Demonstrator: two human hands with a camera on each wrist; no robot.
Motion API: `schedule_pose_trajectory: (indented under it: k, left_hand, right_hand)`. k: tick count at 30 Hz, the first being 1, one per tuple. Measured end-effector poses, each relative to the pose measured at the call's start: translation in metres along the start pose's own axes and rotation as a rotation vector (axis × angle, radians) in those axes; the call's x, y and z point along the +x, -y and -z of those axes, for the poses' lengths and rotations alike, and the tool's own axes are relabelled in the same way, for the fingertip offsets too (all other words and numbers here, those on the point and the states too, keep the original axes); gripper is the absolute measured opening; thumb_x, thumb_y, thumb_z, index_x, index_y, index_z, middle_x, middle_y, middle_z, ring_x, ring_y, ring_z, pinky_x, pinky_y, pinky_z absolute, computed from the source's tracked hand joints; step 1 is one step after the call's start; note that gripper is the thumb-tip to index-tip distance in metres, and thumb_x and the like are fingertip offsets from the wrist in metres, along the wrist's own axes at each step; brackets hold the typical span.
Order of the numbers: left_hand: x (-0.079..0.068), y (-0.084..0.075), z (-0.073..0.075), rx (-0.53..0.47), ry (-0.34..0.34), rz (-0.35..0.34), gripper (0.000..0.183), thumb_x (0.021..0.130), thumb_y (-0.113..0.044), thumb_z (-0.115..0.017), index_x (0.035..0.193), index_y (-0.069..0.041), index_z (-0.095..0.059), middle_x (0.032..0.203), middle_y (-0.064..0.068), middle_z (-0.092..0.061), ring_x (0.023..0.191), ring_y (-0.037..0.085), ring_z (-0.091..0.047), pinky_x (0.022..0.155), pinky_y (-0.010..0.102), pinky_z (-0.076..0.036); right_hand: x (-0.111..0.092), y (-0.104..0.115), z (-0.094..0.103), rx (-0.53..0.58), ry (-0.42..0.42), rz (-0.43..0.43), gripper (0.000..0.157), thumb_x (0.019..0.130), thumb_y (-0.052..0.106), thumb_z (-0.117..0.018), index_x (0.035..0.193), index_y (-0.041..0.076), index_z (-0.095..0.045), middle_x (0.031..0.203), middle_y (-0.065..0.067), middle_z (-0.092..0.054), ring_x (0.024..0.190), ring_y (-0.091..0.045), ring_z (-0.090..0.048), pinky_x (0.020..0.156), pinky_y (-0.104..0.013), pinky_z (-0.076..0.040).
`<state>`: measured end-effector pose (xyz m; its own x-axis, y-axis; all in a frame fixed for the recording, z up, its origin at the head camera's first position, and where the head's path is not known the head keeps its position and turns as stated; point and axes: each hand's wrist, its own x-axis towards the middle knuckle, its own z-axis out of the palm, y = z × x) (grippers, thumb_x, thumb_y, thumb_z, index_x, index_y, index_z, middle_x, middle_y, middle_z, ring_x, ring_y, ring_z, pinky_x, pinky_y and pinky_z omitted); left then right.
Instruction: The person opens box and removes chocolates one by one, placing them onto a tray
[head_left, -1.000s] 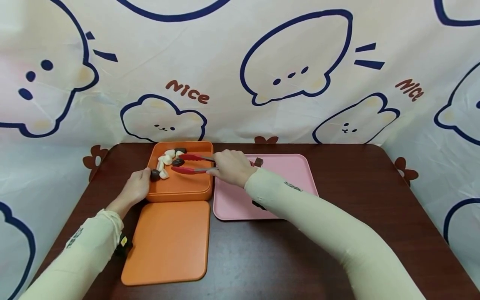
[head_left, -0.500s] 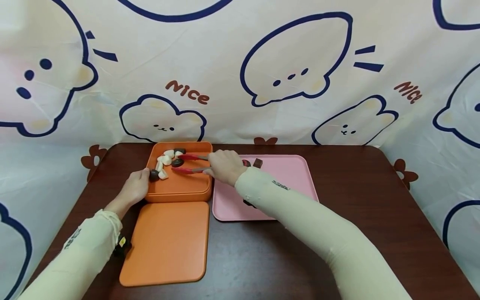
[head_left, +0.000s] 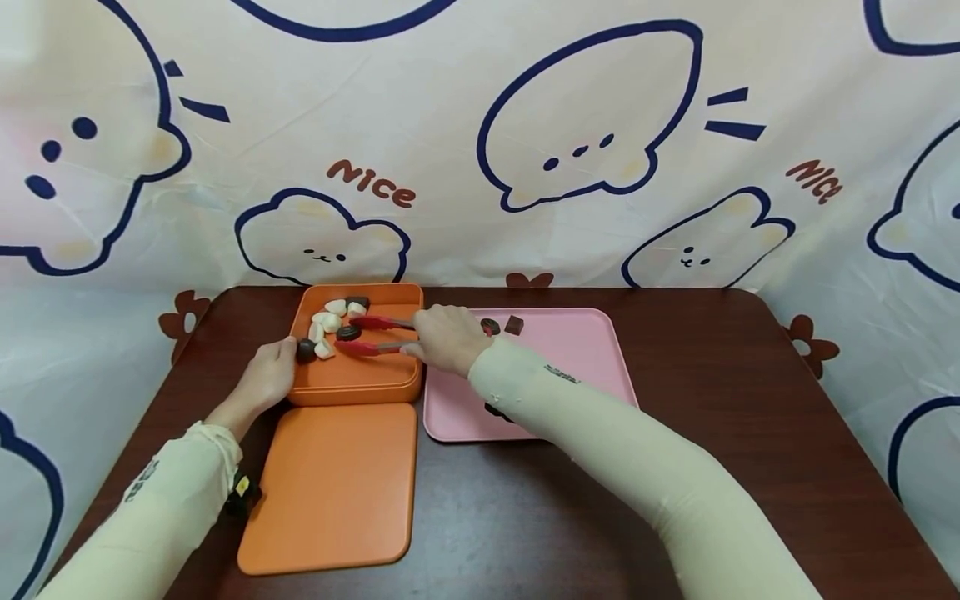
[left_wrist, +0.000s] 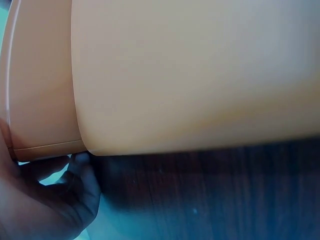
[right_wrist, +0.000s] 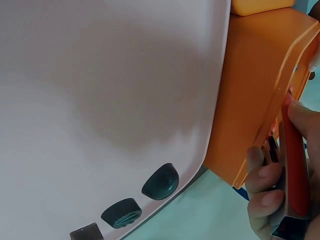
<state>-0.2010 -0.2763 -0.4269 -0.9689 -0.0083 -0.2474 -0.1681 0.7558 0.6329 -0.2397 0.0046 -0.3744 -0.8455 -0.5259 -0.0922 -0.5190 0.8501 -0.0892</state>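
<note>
An orange box (head_left: 375, 390) holds several white chocolate-like pieces (head_left: 332, 322) and some dark ones. My left hand (head_left: 264, 379) grips the box's left wall, beside a round dark piece (head_left: 306, 350); the left wrist view shows its thumb and fingers curled at the box's edge. My right hand (head_left: 450, 337) holds red-tipped tongs (head_left: 386, 322) reaching in over the box's right wall. Their tips stand apart around a ridged dark chocolate (head_left: 348, 332); whether they touch it I cannot tell. In the right wrist view my right hand (right_wrist: 280, 185) wraps the red handle (right_wrist: 296, 165).
A pink tray (head_left: 592, 367) lies right of the box, bearing a round dark chocolate (head_left: 490, 326) and a square one (head_left: 514, 325); the right wrist view shows a domed dark chocolate (right_wrist: 161, 182) there too. In front lies an orange lid (head_left: 330, 492). A printed cloth (head_left: 450, 125) hangs behind the table.
My right hand has shifted left, uncovering a dark chocolate on the pink tray. The tong tips and the ridged chocolate have slid slightly toward me. My left hand stays on the box.
</note>
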Motion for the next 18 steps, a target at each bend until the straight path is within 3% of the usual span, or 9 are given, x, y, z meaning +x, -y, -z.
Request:
schedule_pose_trajectory:
  k: [9,18]
  left_hand:
    - [0.002,0.0,0.003,-0.002,0.02,0.004,0.07,0.109,-0.038,-0.002,0.154,0.012,-0.022,0.156,0.04,-0.025,0.144,0.055,-0.027,0.115,0.067,-0.027]
    - [0.001,-0.001,0.002,-0.004,0.017,-0.002,0.072,0.109,-0.039,-0.001,0.154,0.013,-0.023,0.155,0.04,-0.026,0.143,0.054,-0.03,0.113,0.066,-0.03]
  right_hand:
    - [0.0,-0.002,0.0,-0.04,-0.052,0.023,0.036,0.098,0.052,-0.061,0.092,0.017,-0.067,0.076,0.003,-0.064,0.067,-0.012,-0.061,0.06,-0.03,-0.051]
    - [-0.004,-0.013,0.002,0.098,-0.064,-0.001,0.04,0.098,0.051,-0.063,0.112,0.016,-0.074,0.076,0.003,-0.064,0.064,-0.012,-0.058,0.054,-0.024,-0.046]
